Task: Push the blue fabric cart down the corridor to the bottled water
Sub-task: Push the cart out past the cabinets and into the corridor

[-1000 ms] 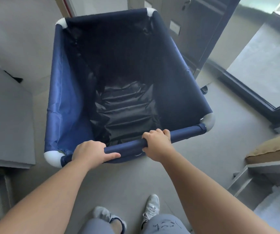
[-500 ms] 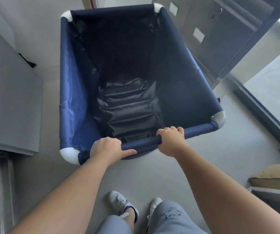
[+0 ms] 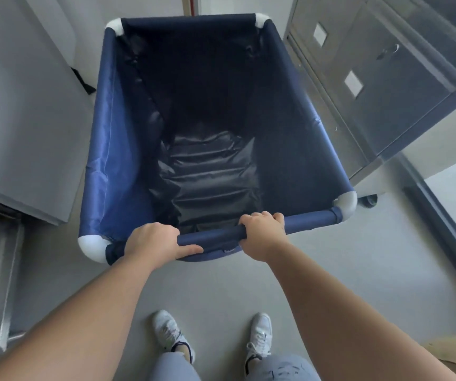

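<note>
— On the left?
— Grey wall (image 3: 15,111), close beside blue fabric cart (image 3: 106,166). Left hand (image 3: 154,242) wrapped tight around near bar (image 3: 213,238), thumb laid along it.
— In the middle?
— Cart straight ahead on grey floor (image 3: 215,287), white corner caps, dark wrinkled lining inside.
— On the right?
— Right hand (image 3: 262,233) clamped over same bar, fingers curled on top. Metal cabinet (image 3: 372,86) just beside cart. White shoes (image 3: 258,335) below.

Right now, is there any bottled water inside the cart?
No, the blue fabric cart holds only its wrinkled dark liner; no bottles show.
</note>
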{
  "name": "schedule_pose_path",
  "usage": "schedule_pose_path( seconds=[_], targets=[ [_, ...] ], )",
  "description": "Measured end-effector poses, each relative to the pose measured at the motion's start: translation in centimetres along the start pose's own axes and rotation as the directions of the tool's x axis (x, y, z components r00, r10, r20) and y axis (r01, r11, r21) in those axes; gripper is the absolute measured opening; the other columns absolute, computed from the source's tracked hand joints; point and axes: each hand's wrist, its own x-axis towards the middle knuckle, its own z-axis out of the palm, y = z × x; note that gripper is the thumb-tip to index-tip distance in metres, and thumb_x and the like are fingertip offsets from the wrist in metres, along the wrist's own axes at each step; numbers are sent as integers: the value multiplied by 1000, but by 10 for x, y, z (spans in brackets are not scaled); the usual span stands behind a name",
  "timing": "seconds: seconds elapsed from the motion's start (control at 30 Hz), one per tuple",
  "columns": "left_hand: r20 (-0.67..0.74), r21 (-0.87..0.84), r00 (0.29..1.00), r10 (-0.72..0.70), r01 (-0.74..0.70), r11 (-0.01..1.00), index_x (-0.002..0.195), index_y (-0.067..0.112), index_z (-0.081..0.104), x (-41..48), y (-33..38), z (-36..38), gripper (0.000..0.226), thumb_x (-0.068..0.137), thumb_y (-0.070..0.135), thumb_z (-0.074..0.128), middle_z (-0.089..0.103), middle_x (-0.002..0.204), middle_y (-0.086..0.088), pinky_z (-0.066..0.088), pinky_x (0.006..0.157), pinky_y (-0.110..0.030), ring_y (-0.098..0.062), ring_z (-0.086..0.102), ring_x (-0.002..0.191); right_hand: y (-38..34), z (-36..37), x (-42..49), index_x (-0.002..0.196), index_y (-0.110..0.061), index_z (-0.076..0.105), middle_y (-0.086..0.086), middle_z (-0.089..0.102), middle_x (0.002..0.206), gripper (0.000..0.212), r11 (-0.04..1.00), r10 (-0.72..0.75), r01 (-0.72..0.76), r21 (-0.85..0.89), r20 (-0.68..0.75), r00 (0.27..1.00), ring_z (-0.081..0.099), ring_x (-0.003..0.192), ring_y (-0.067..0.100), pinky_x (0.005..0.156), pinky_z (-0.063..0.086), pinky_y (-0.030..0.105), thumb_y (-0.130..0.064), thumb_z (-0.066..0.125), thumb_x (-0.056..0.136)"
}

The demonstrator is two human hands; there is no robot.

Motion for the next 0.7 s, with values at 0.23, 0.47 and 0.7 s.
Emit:
schedule_pose_path(
  seconds=[0.23, 0.47, 0.7],
  targets=[
    [-23, -26, 997, -79, 78, 997, 74, 33, 55, 1, 20, 1, 70, 68, 99, 33, 49, 71, 13, 38, 65, -32, -20, 53, 80, 20, -9, 18, 119, -30, 56, -5, 61, 109, 32, 996, -82, 82, -46, 11, 997, 49, 104, 22, 96, 27, 41, -31, 56, 87],
    [-84, -84, 987, -136, 129, 988, 66, 31, 50, 10, 30, 3, 83, 49, 104, 15, 53, 68, 12, 35, 57, -32, -19, 54, 74, 31, -24, 43, 120, -31, 55, -5, 61, 110, 32, 983, -145, 150, -103, 48, 988, 49, 103, 21, 96, 28, 40, -30, 56, 88],
    [-89, -131, 972, -219, 207, 970, 63, 30, 50, 26, 36, -5, 78, 51, 102, 22, 54, 66, 11, 32, 54, -32, -19, 53, 69, 39, -35, 72, 114, -31, 55, -6, 60, 107, 26, 966, -216, 219, -135, 38, 976, 46, 97, 20, 89, 27, 38, -29, 54, 89]
  ],
)
